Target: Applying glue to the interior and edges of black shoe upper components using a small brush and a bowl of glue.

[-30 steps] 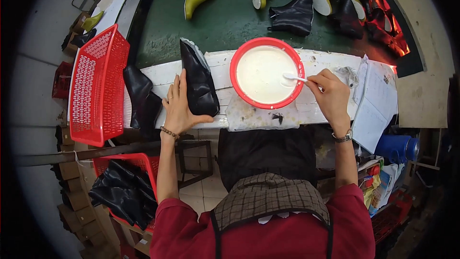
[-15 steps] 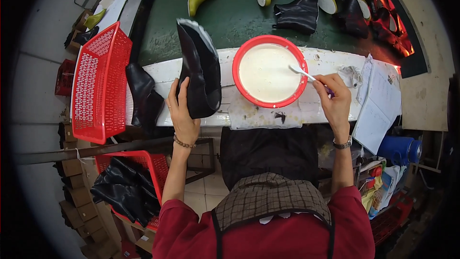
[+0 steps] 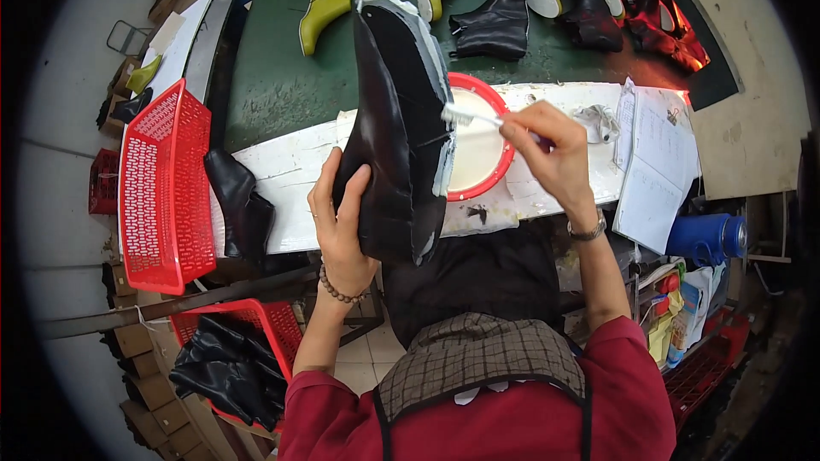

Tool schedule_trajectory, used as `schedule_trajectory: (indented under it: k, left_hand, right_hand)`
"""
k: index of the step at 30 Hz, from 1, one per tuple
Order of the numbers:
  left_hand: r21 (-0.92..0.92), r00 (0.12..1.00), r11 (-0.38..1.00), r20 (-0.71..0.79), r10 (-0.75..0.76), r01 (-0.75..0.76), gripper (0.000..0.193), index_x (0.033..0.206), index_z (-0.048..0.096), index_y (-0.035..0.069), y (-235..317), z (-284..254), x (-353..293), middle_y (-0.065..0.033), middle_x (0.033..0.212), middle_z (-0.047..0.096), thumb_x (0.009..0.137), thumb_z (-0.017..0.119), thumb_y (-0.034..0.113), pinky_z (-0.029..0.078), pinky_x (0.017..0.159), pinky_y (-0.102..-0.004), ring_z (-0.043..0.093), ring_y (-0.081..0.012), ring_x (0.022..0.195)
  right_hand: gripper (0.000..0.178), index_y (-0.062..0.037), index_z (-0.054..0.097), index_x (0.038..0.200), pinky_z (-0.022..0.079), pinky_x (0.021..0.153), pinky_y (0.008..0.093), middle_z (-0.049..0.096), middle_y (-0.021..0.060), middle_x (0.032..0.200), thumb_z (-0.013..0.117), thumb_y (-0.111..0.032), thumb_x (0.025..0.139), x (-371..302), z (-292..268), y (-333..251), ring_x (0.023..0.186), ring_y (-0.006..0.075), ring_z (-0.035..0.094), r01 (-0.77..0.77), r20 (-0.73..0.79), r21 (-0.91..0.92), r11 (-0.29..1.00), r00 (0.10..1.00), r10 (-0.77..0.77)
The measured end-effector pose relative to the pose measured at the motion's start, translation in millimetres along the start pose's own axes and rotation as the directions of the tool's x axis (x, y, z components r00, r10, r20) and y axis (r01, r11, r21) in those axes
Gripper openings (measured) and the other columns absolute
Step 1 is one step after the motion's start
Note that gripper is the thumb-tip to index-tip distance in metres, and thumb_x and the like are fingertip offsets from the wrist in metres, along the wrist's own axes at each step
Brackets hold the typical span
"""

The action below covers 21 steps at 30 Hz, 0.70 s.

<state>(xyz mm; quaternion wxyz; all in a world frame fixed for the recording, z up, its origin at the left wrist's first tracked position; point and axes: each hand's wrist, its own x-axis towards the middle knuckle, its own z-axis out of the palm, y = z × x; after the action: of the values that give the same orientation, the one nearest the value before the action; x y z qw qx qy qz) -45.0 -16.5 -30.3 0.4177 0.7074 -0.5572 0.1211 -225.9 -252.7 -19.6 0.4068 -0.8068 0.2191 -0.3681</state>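
Beyond both hands spreads a green table, with a white ledge along its near edge. The black boot rises from the left hand, which is clamped around its lower part; its long axis runs away from the person, rounded white-edged end farthest, open side facing the right hand. Right of that hand, paper sheets bear writing too small to read. A red bowl sits just left of the right hand, whose fingers pinch a white brush.
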Motion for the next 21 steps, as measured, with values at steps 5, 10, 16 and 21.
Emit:
schedule_trajectory:
  k: [5, 10, 16, 21]
  left_hand:
    - [-0.015, 0.999, 0.999, -0.031, -0.043, 0.043, 0.073, 0.144, 0.052, 0.002, 2, 2, 13, -0.0265, 0.153, 0.041, 0.077, 0.079, 0.010, 0.039, 0.109, -0.0464, 0.047, -0.0430, 0.132]
    - [0.079, 0.989, 0.997, -0.149, 0.012, 0.000, 0.065, 0.147, 0.047, 0.001, -5, 9, 37, -0.0247, 0.151, 0.044, 0.086, 0.070, 0.002, 0.039, 0.112, -0.0426, 0.048, -0.0391, 0.137]
    - [0.109, 0.965, 0.993, -0.251, 0.070, -0.043, 0.066, 0.143, 0.055, 0.006, -18, 22, 49, -0.0261, 0.150, 0.044, 0.081, 0.076, 0.007, 0.040, 0.106, -0.0462, 0.048, -0.0419, 0.129]
    - [0.187, 0.966, 0.976, -0.213, 0.149, -0.109, 0.064, 0.141, 0.058, 0.010, -32, 34, 47, -0.0250, 0.151, 0.043, 0.080, 0.077, 0.009, 0.041, 0.105, -0.0467, 0.049, -0.0407, 0.127]
  right_hand:
    - [0.016, -0.0024, 0.079, 0.100, 0.049, 0.062, 0.0256, 0.068, 0.0064, 0.090, 0.080, -0.002, 0.084, 12, 1, -8, 0.073, 0.0101, 0.063, 0.166, -0.048, 0.038, 0.985, 0.985, -0.164]
    - [0.024, -0.0042, 0.080, 0.101, 0.050, 0.066, 0.0238, 0.067, 0.0042, 0.090, 0.083, 0.001, 0.077, -10, 12, -12, 0.078, 0.0114, 0.064, 0.219, 0.024, 0.097, 0.971, 0.975, -0.222]
    - [0.021, -0.0041, 0.080, 0.099, 0.049, 0.063, 0.0246, 0.067, 0.0044, 0.087, 0.083, 0.000, 0.078, -17, 4, -33, 0.073, 0.0127, 0.063, 0.201, 0.138, 0.055, 0.978, 0.969, -0.207]
    - [0.015, -0.0023, 0.079, 0.097, 0.045, 0.057, 0.0232, 0.067, 0.0038, 0.080, 0.081, -0.004, 0.082, -17, -2, -38, 0.068, 0.0112, 0.061, 0.098, 0.273, 0.127, 0.987, 0.953, -0.130]
